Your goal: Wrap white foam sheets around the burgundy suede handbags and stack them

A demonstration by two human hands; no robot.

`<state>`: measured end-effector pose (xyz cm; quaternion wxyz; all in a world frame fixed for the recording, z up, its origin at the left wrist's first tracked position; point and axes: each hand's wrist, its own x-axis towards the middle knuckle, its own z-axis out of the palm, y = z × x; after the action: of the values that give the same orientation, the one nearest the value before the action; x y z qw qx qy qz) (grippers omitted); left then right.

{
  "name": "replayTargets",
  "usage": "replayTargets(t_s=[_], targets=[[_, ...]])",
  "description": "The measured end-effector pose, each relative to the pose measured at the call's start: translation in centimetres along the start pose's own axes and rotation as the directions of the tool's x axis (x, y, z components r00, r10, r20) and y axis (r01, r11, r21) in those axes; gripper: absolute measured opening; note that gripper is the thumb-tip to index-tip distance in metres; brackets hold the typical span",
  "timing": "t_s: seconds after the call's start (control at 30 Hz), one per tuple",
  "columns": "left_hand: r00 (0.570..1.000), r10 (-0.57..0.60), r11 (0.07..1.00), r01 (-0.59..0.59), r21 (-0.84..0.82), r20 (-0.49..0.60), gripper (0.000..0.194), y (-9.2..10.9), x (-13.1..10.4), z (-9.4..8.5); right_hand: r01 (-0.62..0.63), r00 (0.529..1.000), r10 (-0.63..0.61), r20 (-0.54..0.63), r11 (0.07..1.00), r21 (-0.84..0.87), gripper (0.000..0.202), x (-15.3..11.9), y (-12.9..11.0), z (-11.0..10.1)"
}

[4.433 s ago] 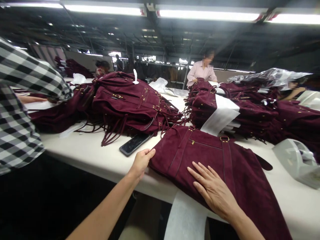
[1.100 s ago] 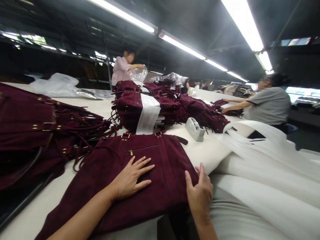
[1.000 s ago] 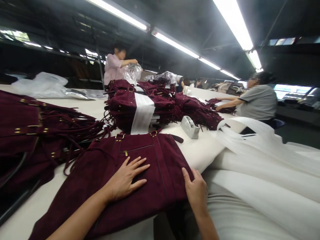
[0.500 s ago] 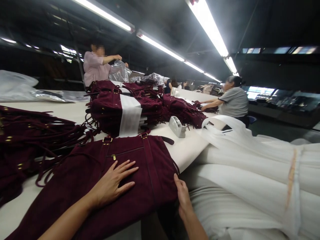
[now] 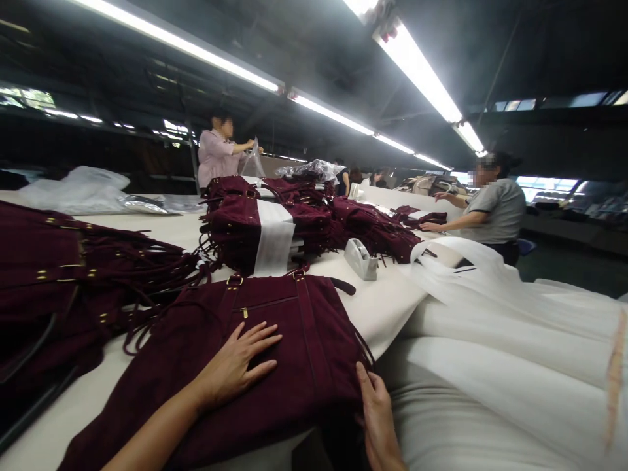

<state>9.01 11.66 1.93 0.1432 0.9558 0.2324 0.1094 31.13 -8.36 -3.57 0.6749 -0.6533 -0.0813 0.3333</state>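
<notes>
A maroon bag (image 5: pixel 294 366) with a short zipper and buckled straps lies flat at the near edge of the white table (image 5: pixel 387 294). On its middle rests my left hand (image 5: pixel 240 366), palm down with fingers spread. My right hand (image 5: pixel 377 412) is at the bag's right side edge, thumb on top and fingers curled round the edge, gripping it. Just beyond the bag stands a stack of maroon bags (image 5: pixel 230 226) with a white wrap (image 5: pixel 273 237) around it. More maroon bags (image 5: pixel 44 261) lie at the left.
A grey tape dispenser (image 5: pixel 361 260) sits behind the bag. White foam sheeting (image 5: pixel 481 353) bulges at the right. Clear plastic (image 5: pixel 83 190) lies at the back left. One person (image 5: pixel 213 157) holds a plastic bag; another person (image 5: pixel 500 209) reaches over the table at the right.
The view has shifted, so most things sit further right. My hands keep nearly the same places on the bag. The person at the right has lifted one hand.
</notes>
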Motion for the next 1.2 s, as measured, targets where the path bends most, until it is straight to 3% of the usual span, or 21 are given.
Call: replayTargets(t_s=[0.1,0.2,0.3,0.37,0.47,0.57,0.63,0.77,0.9,0.97,1.0,1.07,1.13,1.2], targets=[[1.000,-0.022,1.000,0.022,-0.003,0.000,0.050,0.2,-0.7,-0.1,0.202,0.974,-0.200,-0.103,0.979,0.007,0.084,-0.7,-0.9,-0.3],[0.998,-0.063,0.998,0.063,0.002,-0.013,0.049,0.0,-1.5,0.2,0.409,0.907,-0.411,-0.094,0.912,-0.047,0.076,-0.8,-2.9,0.5],[0.986,-0.156,0.987,0.157,0.022,-0.055,0.047,-0.5,-2.0,0.7,0.588,0.802,-0.597,-0.027,0.796,-0.143,0.064,1.5,-5.3,2.8],[0.967,-0.236,0.969,0.242,0.054,-0.096,0.045,-0.5,-1.5,1.1,0.645,0.761,-0.646,0.050,0.747,-0.162,0.062,4.5,-6.7,4.7],[0.925,-0.333,0.925,0.358,0.129,-0.184,0.044,0.3,0.3,1.7,0.634,0.773,-0.616,0.150,0.741,-0.221,0.062,9.3,-8.0,6.5],[0.910,-0.352,0.902,0.392,0.180,-0.218,0.046,1.2,2.4,1.9,0.597,0.799,-0.559,0.223,0.689,-0.410,0.060,12.0,-8.4,6.0],[0.933,-0.308,0.924,0.339,0.176,-0.185,0.049,1.4,3.3,1.7,0.579,0.799,-0.547,0.249,0.587,-0.566,0.056,12.0,-8.4,4.6],[0.993,-0.095,0.991,0.101,0.085,-0.065,0.050,1.3,3.3,0.7,0.485,0.812,-0.515,0.274,0.335,-0.808,0.050,9.5,-7.7,1.8],[0.999,-0.024,0.997,0.027,-0.070,0.044,0.054,0.9,3.0,-0.2,0.399,0.816,-0.492,0.303,0.100,-0.912,0.055,7.4,-7.0,0.9],[0.997,-0.036,0.993,0.043,-0.111,0.066,0.058,0.8,3.1,-0.3,0.428,0.725,-0.590,0.355,-0.017,-0.903,0.057,7.1,-7.0,1.0],[0.997,-0.041,0.992,0.049,-0.119,0.068,0.059,0.7,3.1,-0.3,0.476,0.638,-0.651,0.412,-0.088,-0.875,0.056,7.1,-7.2,1.1],[0.997,-0.047,0.990,0.055,-0.127,0.066,0.059,0.7,3.2,-0.3,0.617,0.415,-0.695,0.588,-0.260,-0.743,0.058,7.3,-7.8,1.4],[0.998,-0.039,0.990,0.046,-0.130,0.057,0.058,0.7,3.1,-0.3,0.769,0.217,-0.566,0.795,-0.403,-0.497,0.070,7.7,-8.5,1.5],[0.999,-0.019,0.992,0.025,-0.127,0.047,0.058,0.5,2.9,-0.3,0.885,0.063,-0.354,0.933,-0.412,-0.216,0.081,8.2,-9.1,1.3]])
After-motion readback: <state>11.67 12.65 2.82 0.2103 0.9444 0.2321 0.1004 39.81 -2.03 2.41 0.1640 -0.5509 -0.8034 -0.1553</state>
